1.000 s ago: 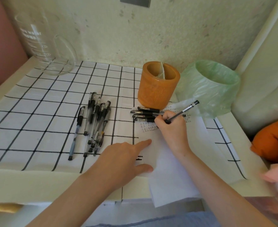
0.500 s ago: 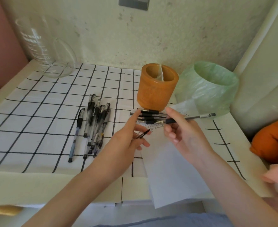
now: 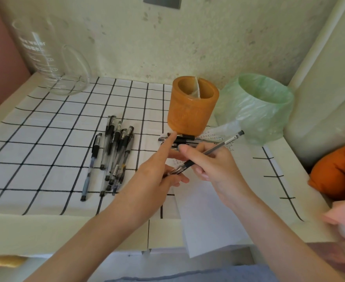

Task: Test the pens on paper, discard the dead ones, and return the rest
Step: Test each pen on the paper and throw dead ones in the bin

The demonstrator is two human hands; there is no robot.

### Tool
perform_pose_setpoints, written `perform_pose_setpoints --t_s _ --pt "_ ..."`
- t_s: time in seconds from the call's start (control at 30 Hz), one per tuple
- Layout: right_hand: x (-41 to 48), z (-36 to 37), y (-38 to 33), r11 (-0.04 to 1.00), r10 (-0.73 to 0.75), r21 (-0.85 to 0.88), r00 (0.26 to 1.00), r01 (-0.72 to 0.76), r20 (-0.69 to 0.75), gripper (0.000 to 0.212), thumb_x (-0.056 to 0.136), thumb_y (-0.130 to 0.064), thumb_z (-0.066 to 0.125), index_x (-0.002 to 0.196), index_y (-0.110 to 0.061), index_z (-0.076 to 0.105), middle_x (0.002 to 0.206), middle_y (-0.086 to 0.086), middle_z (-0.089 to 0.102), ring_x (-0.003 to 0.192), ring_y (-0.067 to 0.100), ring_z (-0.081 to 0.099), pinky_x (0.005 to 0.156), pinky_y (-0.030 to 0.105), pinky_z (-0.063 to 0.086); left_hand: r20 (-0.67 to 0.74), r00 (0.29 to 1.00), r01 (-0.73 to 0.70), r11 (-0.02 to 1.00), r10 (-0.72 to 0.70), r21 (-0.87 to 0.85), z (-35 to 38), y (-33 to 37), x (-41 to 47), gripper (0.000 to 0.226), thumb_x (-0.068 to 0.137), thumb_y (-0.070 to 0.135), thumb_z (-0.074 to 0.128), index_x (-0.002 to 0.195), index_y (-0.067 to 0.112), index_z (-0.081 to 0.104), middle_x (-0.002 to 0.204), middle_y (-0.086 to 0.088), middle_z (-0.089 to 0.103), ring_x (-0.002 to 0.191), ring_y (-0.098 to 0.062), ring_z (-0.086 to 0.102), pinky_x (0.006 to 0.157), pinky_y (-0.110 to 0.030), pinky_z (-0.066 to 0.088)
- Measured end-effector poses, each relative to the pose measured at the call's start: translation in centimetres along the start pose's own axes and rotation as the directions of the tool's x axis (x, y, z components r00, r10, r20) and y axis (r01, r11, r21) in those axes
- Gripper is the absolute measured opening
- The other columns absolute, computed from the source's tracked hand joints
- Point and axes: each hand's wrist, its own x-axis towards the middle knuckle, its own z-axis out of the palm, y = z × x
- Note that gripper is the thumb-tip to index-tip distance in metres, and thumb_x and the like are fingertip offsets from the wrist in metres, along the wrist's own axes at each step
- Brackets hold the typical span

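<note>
My right hand (image 3: 214, 167) grips a clear black-grip pen (image 3: 224, 143) just above the white paper (image 3: 204, 210), its tail pointing up and right. My left hand (image 3: 155, 176) pinches the pen cap (image 3: 172, 172) at the pen's tip, index finger stretched out. Scribbled lines mark the paper's top. Several pens (image 3: 114, 155) lie in a pile on the checked cloth to the left. A few more pens (image 3: 185, 139) lie in front of the orange pen holder (image 3: 192, 106). Right of the holder stands a bin lined with a green bag (image 3: 257, 106).
A glass pitcher (image 3: 51, 58) stands at the back left by the wall. An orange cloth (image 3: 338, 171) and something pink (image 3: 342, 218) lie at the right edge. The paper hangs over the table's front edge.
My right hand lifted the pen off the paper. My left hand rose from the paper with the cap, and the pen tip and the cap have come together.
</note>
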Motion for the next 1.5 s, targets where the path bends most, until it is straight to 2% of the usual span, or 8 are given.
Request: perform_pose_setpoints --t_s 0.13,0.2,0.37,0.57,0.93,1.07,1.27,1.5 --pt "0.2 -0.3 0.1 0.999 0.044 0.001 0.995 -0.044 0.093 0.048 0.073 -0.039 0.067 0.067 0.008 0.060 0.044 -0.002 0.035 0.040 0.008 0.030 0.043 0.016 0.024 -0.028 0.999 0.040 0.996 -0.038 0.074 -0.4 -0.3 -0.1 0.032 0.090 0.013 0.056 0.119 0.024 0.054 0.103 0.012 0.064 0.080 0.001 0.066 0.078 -0.015 0.052" --pt "0.3 -0.6 0.0 0.995 0.077 0.051 0.988 -0.084 0.130 0.041 0.075 -0.042 0.064 0.078 -0.002 0.073 0.052 0.001 0.040 0.046 0.009 0.033 0.047 0.018 0.023 -0.051 0.995 0.091 0.996 -0.090 0.021 -0.7 -0.3 -0.1 0.011 0.090 0.017 0.055 0.094 0.015 0.065 0.080 0.002 0.070 0.066 -0.004 0.067 0.066 -0.020 0.055" --pt "0.2 -1.1 0.1 0.987 0.091 0.115 0.980 -0.112 0.178 0.019 0.081 -0.023 0.064 0.085 -0.004 0.066 0.059 0.001 0.053 0.050 0.009 0.043 0.043 0.016 0.031 -0.080 0.996 0.047 0.979 -0.032 0.197 -0.9 -0.4 -0.1 0.022 0.092 0.032 0.047 0.080 0.021 0.061 0.054 0.004 0.060 0.045 -0.007 0.052 0.051 -0.015 0.042" --pt "0.1 -1.2 0.5 0.997 0.078 0.002 0.986 -0.079 0.148 0.025 0.077 -0.028 0.067 0.081 -0.003 0.065 0.046 -0.009 0.045 0.041 0.006 0.030 0.045 0.017 0.020 -0.099 0.994 0.076 0.955 -0.049 0.287 -0.6 -1.0 0.0 0.024 0.092 0.036 0.041 0.074 0.026 0.055 0.056 0.004 0.051 0.054 -0.013 0.051 0.053 -0.025 0.039" --pt "-1.0 -0.2 1.4 0.979 0.151 0.111 0.974 -0.171 0.170 0.020 0.085 -0.025 0.062 0.084 -0.006 0.061 0.061 0.008 0.063 0.046 0.014 0.050 0.040 0.020 0.038 -0.043 0.987 0.161 0.952 -0.155 0.260 -0.4 -0.7 -0.6 0.025 0.094 0.038 0.040 0.078 0.028 0.057 0.058 0.009 0.050 0.060 -0.006 0.051 0.062 -0.025 0.041" --pt "0.0 0.2 0.8 0.971 0.134 0.186 0.986 -0.151 0.102 0.021 0.091 -0.019 0.056 0.079 -0.003 0.062 0.068 0.011 0.067 0.056 0.016 0.060 0.045 0.024 0.047 -0.053 0.992 0.125 0.883 -0.114 0.452 -0.8 -0.4 -0.2 0.047 0.079 0.064 0.021 0.084 0.029 0.052 0.063 0.006 0.056 0.056 -0.009 0.051 0.058 -0.029 0.047" --pt "1.6 -1.4 -0.4 0.886 0.253 0.392 0.967 -0.247 0.038 0.030 0.093 -0.018 0.056 0.102 0.010 0.061 0.083 0.020 0.068 0.070 0.021 0.065 0.059 0.025 0.057 -0.231 0.964 0.110 0.600 0.128 0.792 -2.5 -3.0 0.2 0.014 0.078 0.014 0.068 0.091 0.008 0.068 0.081 -0.007 0.064 0.074 -0.025 0.061 0.058 -0.035 0.052" --pt "2.2 -2.0 -0.6 0.842 0.290 0.461 0.956 -0.282 0.055 0.031 0.097 -0.018 0.050 0.112 0.010 0.053 0.100 0.027 0.070 0.088 0.029 0.072 0.074 0.032 0.060 -0.244 0.970 0.225 0.443 -0.015 0.868 -2.5 -3.7 0.0 0.037 0.056 -0.002 0.083 0.089 0.005 0.069 0.096 -0.015 0.063 0.084 -0.034 0.060 0.066 -0.045 0.054"
